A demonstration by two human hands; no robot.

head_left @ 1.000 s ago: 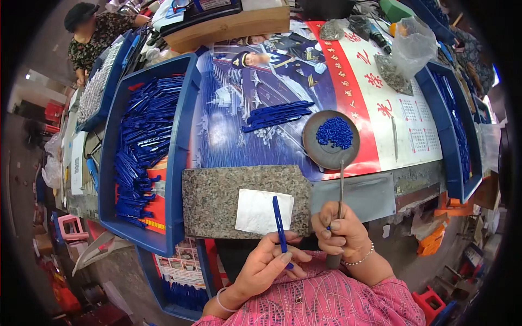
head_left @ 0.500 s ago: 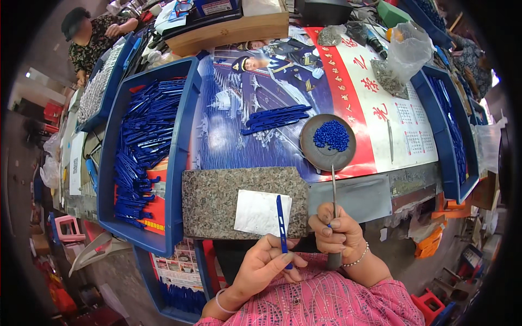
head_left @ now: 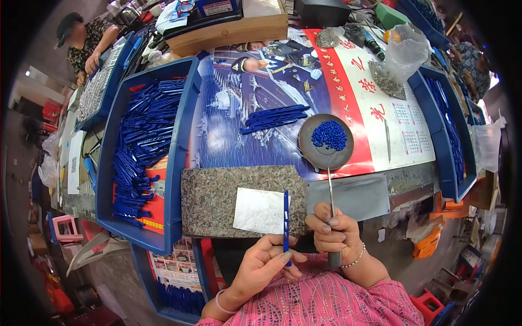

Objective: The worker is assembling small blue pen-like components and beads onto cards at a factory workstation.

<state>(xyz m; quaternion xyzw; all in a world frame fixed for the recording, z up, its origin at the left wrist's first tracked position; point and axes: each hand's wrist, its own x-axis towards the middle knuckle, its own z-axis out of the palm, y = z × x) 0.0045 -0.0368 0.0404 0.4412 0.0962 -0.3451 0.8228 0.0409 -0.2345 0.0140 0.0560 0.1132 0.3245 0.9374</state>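
Between the fingers and thumb of my left hand (head_left: 265, 259) stands a slim blue plastic strip (head_left: 286, 220), seen nearly edge-on over a white paper sheet (head_left: 255, 209). Closed around a thin metal rod tool (head_left: 331, 193) with a grey handle, my right hand (head_left: 338, 231) is just right of it. A tiny blue piece (head_left: 328, 223) shows at the right fingertips. The rod points up toward a round dish (head_left: 312, 157) of small blue pellets (head_left: 329, 135). Beneath the paper lies a speckled stone slab (head_left: 212, 201).
A blue tray (head_left: 178, 179) full of blue strips stands left; another blue tray (head_left: 439, 157) stands right. A small pile of strips (head_left: 274, 118) lies on the poster (head_left: 234, 146). A wooden box (head_left: 228, 32) sits behind. At far left, a co-worker (head_left: 92, 49) reaches over a tray.
My left hand has turned the blue strip more edge-on and upright. The right hand keeps its hold on the rod tool. The co-worker's hand has moved down toward the tray of white pieces.
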